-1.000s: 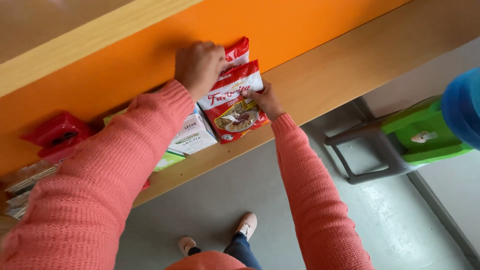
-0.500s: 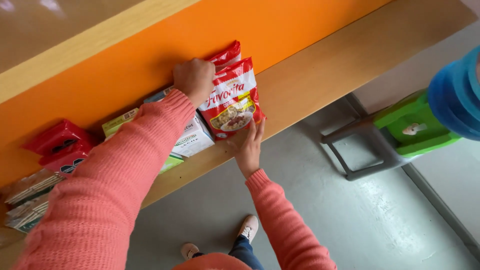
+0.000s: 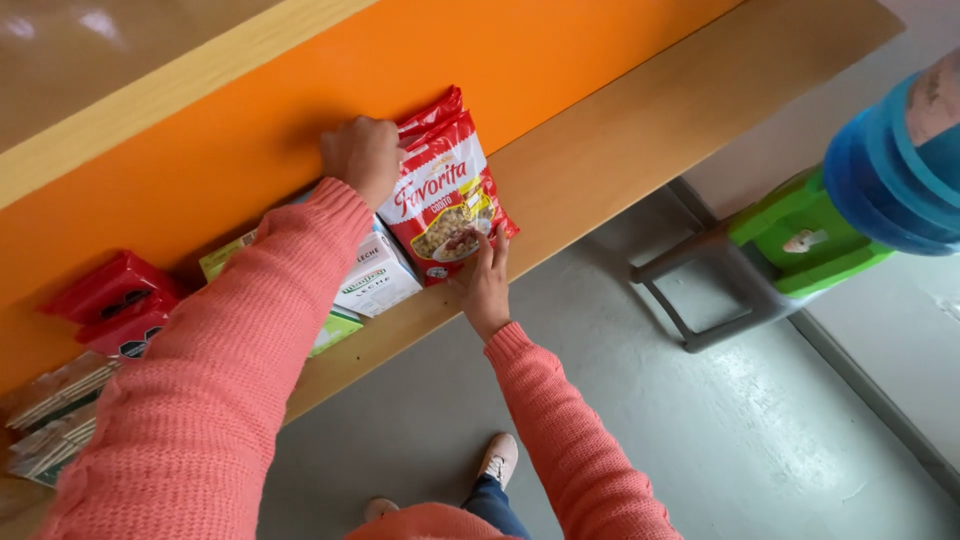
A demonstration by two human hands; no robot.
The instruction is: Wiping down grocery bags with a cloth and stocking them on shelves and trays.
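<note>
A red bag of pasta (image 3: 445, 195) stands on a wooden shelf (image 3: 620, 150) against an orange back wall. My left hand (image 3: 362, 158) grips the bag's top left corner. My right hand (image 3: 485, 283) touches the bag's lower edge from the shelf's front, fingers spread. Both arms wear pink knitted sleeves.
White and green cartons (image 3: 372, 280) lie left of the bag, partly under my left arm. Red packets (image 3: 115, 300) and clear packets (image 3: 55, 415) sit farther left. A blue water jug (image 3: 895, 165) on a green stand (image 3: 800, 245) is at right, on a grey floor.
My right hand slid down from the bag's right side to its bottom edge. The bag now stands more upright, and the view has shifted left.
</note>
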